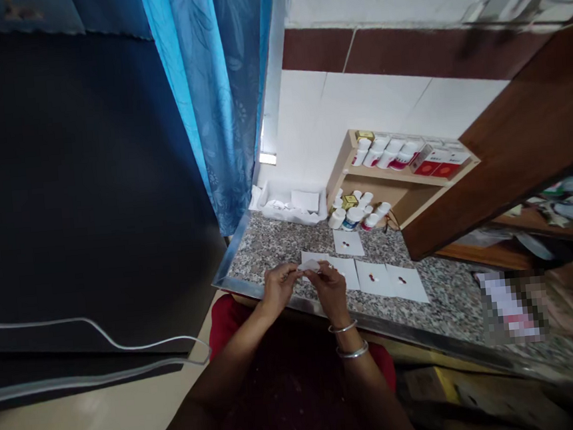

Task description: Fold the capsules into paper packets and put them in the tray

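My left hand (278, 284) and my right hand (329, 286) meet over the near edge of the granite counter (269, 243). Both pinch a small folded white paper (309, 266) between their fingertips. Two silver bangles sit on my right wrist. Several white paper squares lie in a row on the counter, one (348, 242) behind the hands and two (372, 278) (407, 282) to the right. Each of these carries small dark red pills.
A small wooden shelf (393, 175) at the back holds white bottles and red-and-white boxes. A white tray (289, 203) stands left of it. A blue curtain (216, 94) hangs at the left. A brown wooden door (502, 162) juts in at the right.
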Demonstrator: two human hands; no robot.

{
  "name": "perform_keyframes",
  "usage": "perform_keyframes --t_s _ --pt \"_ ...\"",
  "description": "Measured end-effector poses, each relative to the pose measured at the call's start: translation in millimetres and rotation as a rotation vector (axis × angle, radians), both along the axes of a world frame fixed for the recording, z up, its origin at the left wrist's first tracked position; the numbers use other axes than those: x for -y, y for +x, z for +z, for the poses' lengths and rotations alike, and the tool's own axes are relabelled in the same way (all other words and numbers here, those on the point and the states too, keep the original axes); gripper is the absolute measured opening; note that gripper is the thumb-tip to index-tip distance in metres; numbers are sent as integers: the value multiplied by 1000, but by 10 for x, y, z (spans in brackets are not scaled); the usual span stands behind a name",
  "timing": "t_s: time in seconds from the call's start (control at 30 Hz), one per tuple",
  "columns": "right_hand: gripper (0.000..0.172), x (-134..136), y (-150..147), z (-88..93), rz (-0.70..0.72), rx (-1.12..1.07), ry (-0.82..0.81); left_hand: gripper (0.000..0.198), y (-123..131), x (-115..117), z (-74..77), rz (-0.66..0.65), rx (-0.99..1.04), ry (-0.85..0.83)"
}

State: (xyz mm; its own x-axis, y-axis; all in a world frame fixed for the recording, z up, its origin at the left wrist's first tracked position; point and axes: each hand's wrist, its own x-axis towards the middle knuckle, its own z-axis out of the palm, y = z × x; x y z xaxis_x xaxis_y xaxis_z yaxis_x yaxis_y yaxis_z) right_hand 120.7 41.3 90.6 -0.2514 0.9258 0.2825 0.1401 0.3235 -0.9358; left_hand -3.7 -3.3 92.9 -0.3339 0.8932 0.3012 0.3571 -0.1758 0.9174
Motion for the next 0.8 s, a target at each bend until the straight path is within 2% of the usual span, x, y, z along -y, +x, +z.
perform_keyframes --t_s 0.13,0.3,0.43,0.57,0.67,0.8 --pt "17 -9 8 -28 16 -10 -12 17 33 -47 -65 9 149 -54" --pt "19 -41 11 36 -23 6 -27 21 51 -99 -129 -2 425 -105" --pt "20 -51 -33 15 -68 23 -14 24 98 -103 -106 16 591 -102" --pt "23 -66 -52 -57 25 33 -98 30 132 -90 -41 18 739 -82" --pt "24 -64 -44 -89 30 21 -124 41 155 -86 -23 36 864 -59" --pt "24 -44 -50 -74 8 -7 -154 31 174 -77 -60 82 931 -62"
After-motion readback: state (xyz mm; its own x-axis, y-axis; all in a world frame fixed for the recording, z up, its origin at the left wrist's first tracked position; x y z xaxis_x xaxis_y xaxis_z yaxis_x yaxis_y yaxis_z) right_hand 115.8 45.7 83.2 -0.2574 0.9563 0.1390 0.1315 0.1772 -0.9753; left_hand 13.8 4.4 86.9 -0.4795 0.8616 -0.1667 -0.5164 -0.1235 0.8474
